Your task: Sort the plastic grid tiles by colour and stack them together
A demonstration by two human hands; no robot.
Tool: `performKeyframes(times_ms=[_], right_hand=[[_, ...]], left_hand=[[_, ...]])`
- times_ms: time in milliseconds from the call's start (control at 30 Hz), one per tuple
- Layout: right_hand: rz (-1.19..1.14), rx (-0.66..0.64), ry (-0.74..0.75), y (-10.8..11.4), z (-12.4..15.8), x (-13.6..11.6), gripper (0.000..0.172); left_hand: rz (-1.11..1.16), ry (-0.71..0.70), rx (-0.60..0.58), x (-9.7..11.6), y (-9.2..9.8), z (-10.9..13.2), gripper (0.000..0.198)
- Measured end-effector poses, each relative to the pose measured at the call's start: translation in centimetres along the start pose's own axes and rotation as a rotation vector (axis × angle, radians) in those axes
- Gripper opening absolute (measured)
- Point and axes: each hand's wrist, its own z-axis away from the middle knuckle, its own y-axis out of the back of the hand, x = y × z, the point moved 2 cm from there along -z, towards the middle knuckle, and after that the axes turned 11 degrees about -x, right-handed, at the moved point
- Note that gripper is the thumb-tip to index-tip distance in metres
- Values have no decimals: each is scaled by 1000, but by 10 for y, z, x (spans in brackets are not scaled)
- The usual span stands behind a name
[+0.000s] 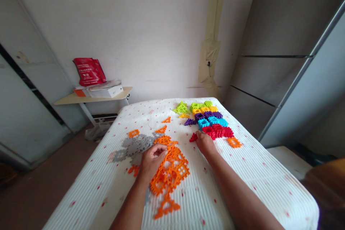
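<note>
A pile of orange lattice tiles [172, 170] lies in the middle of the white bed [242, 172], with grey tiles [136, 145] to its left. My left hand [152, 160] rests curled on the seam between the grey and orange tiles, fingers closed on pieces I cannot make out. My right hand [205, 143] reaches forward and touches the near edge of a stacked block of red tiles [218, 131]. A small red triangle [193, 137] lies just left of that hand. Beyond the red tiles sit cyan [212, 122], purple [207, 115], yellow and green rows.
A single orange square [234, 142] lies right of the red tiles; loose orange triangles [167, 119] lie further up the bed. A low shelf [91, 97] with a white box and red bag stands at the back left. Cupboard doors flank both sides.
</note>
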Motion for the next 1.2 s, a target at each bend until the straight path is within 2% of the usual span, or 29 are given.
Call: performKeyframes(times_ms=[167, 333, 467, 600, 700, 767, 833, 933, 1033, 1100, 1200], right_hand=[[12, 2, -1, -1, 0, -1, 26], [13, -9, 5, -2, 0, -1, 26], [17, -1, 15, -7, -2, 0, 27], [40, -1, 25, -10, -4, 1, 28], [41, -13, 26, -9, -3, 1, 27], [48, -3, 21, -7, -1, 0, 30], [56, 19, 20, -5, 2, -1, 34], [59, 84, 57, -2, 8, -5, 39], [20, 213, 171, 0, 15, -10, 38], [-19, 290, 266, 0, 18, -14, 34], [-57, 359, 360, -1, 19, -19, 29]], left_hand=[[27, 17, 53, -1, 2, 1, 16], [90, 37, 176, 7, 10, 3, 19], [156, 26, 353, 12, 27, 5, 18], [253, 32, 550, 2, 49, 7, 21], [343, 54, 598, -7, 63, 6, 24], [341, 94, 553, -8, 68, 7, 25], [246, 137, 450, -6, 71, 10, 22], [-34, 207, 211, 0, 73, 21, 13], [-363, 318, -18, 3, 73, 35, 10], [-562, 423, -104, 6, 71, 41, 12], [-783, 591, -150, 12, 66, 44, 16]])
